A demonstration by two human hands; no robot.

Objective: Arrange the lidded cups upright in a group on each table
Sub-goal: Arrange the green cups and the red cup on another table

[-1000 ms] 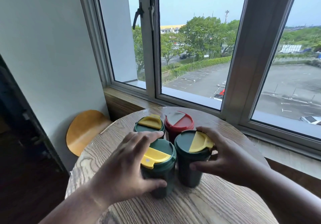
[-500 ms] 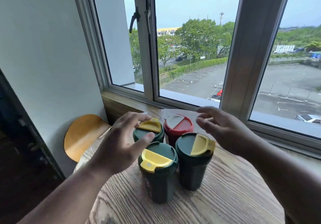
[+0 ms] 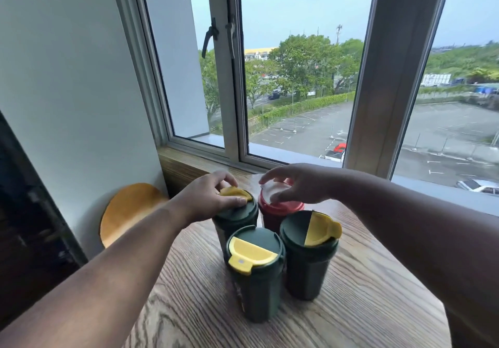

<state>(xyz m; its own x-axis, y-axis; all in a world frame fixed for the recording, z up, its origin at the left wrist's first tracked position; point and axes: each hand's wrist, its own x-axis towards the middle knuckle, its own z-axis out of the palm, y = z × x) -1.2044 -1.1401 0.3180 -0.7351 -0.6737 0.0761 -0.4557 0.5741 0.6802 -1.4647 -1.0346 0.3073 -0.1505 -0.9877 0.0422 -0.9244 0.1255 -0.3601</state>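
Note:
Several lidded cups stand upright, close together, on the round wooden table (image 3: 364, 307). Nearest me are two dark green cups with yellow flaps, one at the left (image 3: 255, 280) and one at the right (image 3: 307, 266). Behind them stand a third green cup (image 3: 237, 215) and a red cup (image 3: 278, 212) with a white flap. My left hand (image 3: 210, 193) grips the lid of the far green cup from above, thumb and fingers around its yellow flap. My right hand (image 3: 299, 185) curls over the red cup's lid, fingertips on its rim.
A wooden window sill (image 3: 189, 164) and a large window frame (image 3: 378, 104) run just behind the table. A round yellow-brown stool seat (image 3: 127, 210) stands to the left by the white wall. Bare tabletop lies in front of the cups.
Both hands let go of the two near green cups and reached back; the left now grips the far green cup's lid and the right the red cup's lid.

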